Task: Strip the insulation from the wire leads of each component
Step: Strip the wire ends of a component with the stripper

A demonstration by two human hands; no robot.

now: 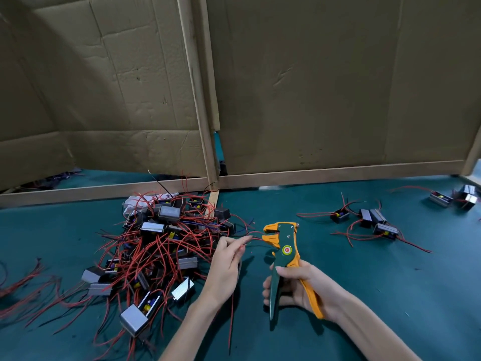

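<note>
The left hand (226, 264) pinches a red wire (256, 237) between thumb and fingertips, and the wire runs from these fingers to the right, almost level, toward the stripper (282, 246). The right hand (294, 287) has its fingers curled round the two handles, which stand spread apart, so I judge the tool is not yet squeezed. The stripper points away from the person with its mouth facing left, and the wire end lies at this mouth; the jaws look parted, but whether the end is fully between them I cannot tell. The wire's axis crosses the jaws nearly at a right angle, which the coming squeeze needs. The pile (161, 243) of components lies left of the left hand, and a small group (369, 220) lies well apart on the right of the table (364, 295).
</note>
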